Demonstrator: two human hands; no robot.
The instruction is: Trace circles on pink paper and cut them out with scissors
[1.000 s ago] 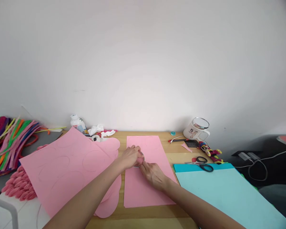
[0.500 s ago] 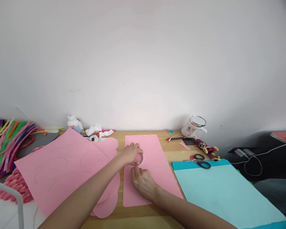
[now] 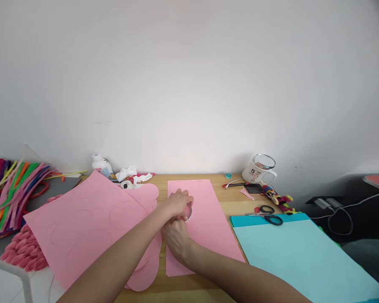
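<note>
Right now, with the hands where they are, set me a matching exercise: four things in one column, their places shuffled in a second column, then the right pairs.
Things:
1. left hand
2. mug
3. scissors
4. pipe cleaners

Places:
A. at the far edge of the light blue sheet
B. heaped at the far left of the view
C. on a small round object on the middle pink sheet
D. at the back, beyond the scissors

Pairs: 1-C, 2-D, 3-A, 4-B.
</note>
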